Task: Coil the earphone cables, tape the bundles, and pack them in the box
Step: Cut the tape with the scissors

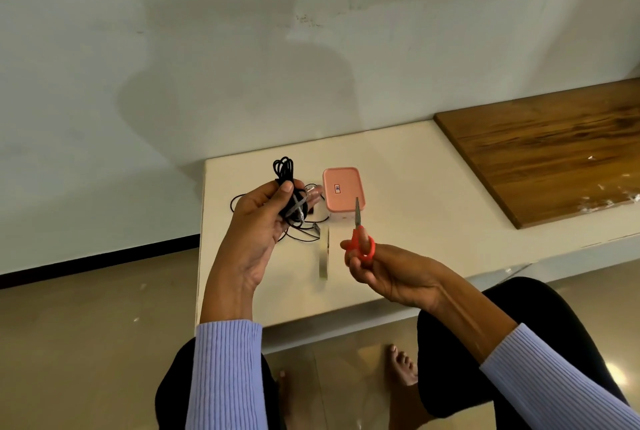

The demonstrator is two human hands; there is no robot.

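A coiled bundle of black earphone cable (285, 187) is gripped in the left hand (258, 221), just left of the frame's centre, with the fingers and thumb curled round it. The loops of the bundle stand up above the thumb, and a strip of clear tape (300, 205) is seen across the coil at the fingertips. Beneath that hand, more loose black cable (304, 233) is spread on the white table (433, 187).

A pair of red-handled scissors (360, 239) is held in the right hand (388, 273), lower right of centre, with fingers hooked through the handle loops; the blades are closed and point up the frame toward the pink box (343, 192).

The pink box stands on the table at the centre of the frame, to the right of the bundle. Its lid is on, so its contents cannot be seen. A roll of clear tape (323, 256) stands on edge on the table between the two hands. A wooden board (547, 152) lies at the right of the frame.
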